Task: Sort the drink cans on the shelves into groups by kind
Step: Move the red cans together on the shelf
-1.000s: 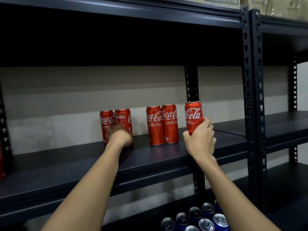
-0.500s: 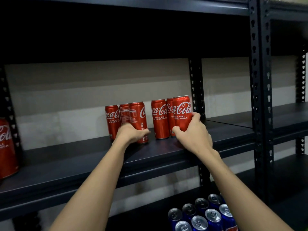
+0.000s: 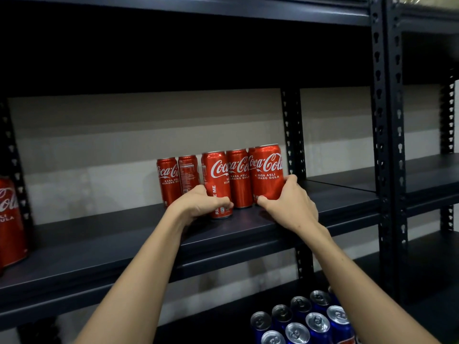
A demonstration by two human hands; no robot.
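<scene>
Several red cola cans stand in a close row at the back of the dark middle shelf point(image 3: 124, 247). My left hand point(image 3: 198, 203) grips the lower part of one red can point(image 3: 215, 180) near the middle of the row. My right hand point(image 3: 289, 204) grips the rightmost red can point(image 3: 267, 170), thumb at its base, fingers on its right side. Between them stands another red can point(image 3: 239, 180). Two more red cans point(image 3: 169, 180) stand to the left. Blue cans with silver tops point(image 3: 305, 319) are grouped on the shelf below.
Another red cola can point(image 3: 10, 219) stands at the far left edge of the same shelf. A black perforated upright point(image 3: 293, 135) rises right behind the row. A thicker post point(image 3: 387, 145) divides off the neighbouring rack on the right, whose shelf point(image 3: 422, 175) is dark.
My right hand brought its can down from the air and set it against the right end of the row. My left hand slid a can rightward, closing the gap. The view moved closer.
</scene>
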